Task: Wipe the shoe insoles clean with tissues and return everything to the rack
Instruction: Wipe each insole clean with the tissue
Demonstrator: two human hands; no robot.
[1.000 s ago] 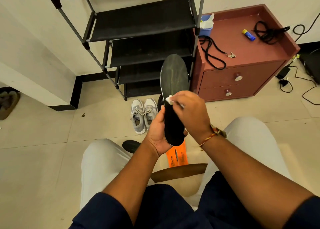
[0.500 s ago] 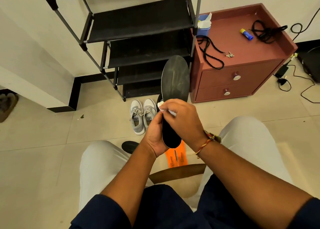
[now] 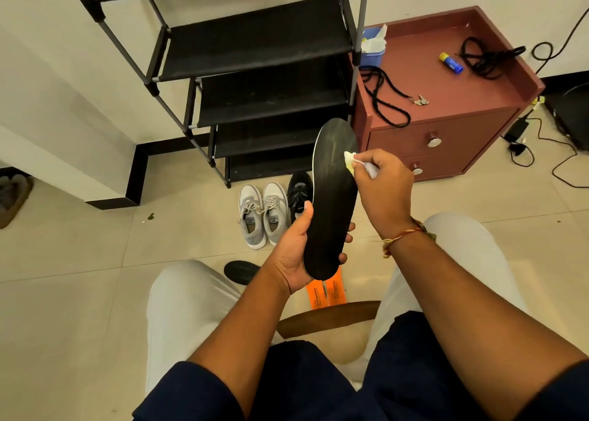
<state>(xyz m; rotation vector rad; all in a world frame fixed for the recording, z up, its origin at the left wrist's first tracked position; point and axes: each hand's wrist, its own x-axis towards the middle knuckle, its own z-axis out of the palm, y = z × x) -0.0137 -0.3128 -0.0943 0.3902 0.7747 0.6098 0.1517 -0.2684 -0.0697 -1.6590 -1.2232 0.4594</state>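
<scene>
A seated person's left hand (image 3: 294, 248) is gripping the heel end of a black insole (image 3: 334, 194), thumb on one edge and fingertips curling round the other, holding it upright above the knees. The right hand (image 3: 382, 191), a thread bracelet (image 3: 402, 236) on its wrist, is pinching a crumpled white tissue (image 3: 350, 161) and pressing it against the upper right part of the insole. The two hands are working apart, at opposite ends of the insole.

On the tiled floor below, a pair of orange insoles (image 3: 325, 290) is lying between the knees, with another black insole (image 3: 242, 272) just to the left, partly hidden by the leg. A pair of grey sneakers (image 3: 259, 213) and a black sneaker (image 3: 299, 191) are standing side by side in front of a black shoe rack (image 3: 255, 38). Just right of the rack, a reddish-brown cabinet (image 3: 462, 127) is carrying a blue tissue box (image 3: 373, 49), a black cord (image 3: 382, 98) with keys (image 3: 420, 101), a blue and yellow tube (image 3: 451, 62) and a tangle of black cable (image 3: 487, 57).
</scene>
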